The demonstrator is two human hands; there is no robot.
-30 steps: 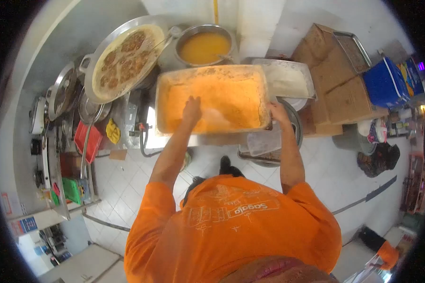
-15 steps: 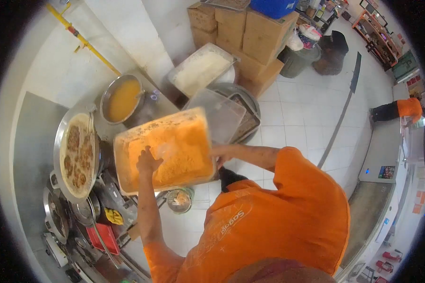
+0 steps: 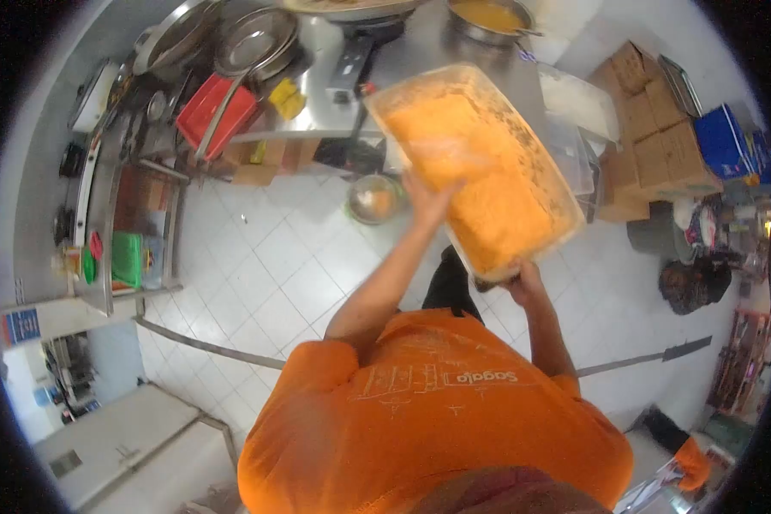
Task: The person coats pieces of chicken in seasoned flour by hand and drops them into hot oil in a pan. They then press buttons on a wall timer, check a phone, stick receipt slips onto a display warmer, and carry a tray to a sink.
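A large rectangular plastic tub point(image 3: 535, 128) of loose orange breading point(image 3: 488, 193) is held tilted in front of me. Its inner far wall is speckled with dark crumbs. My left hand point(image 3: 430, 204) is closed over the near long rim, its thumb on the inner side; motion blurs the fingers a little. At the tub's lower right end, my right hand point(image 3: 527, 284) grips the rim, with part of its fingers hidden beneath.
Beyond the tub is a steel counter point(image 3: 317, 111) with a red tray point(image 3: 218, 111), a yellow cloth point(image 3: 287, 98) and a pan of yellow liquid point(image 3: 488, 15). A metal bowl point(image 3: 374, 201) sits low down. Cardboard boxes point(image 3: 660, 154) stand at right.
My view has swung round, so the counter now lies at the top. The left hand went from spread over the breading to the tub's rim. The tub has turned and tilted.
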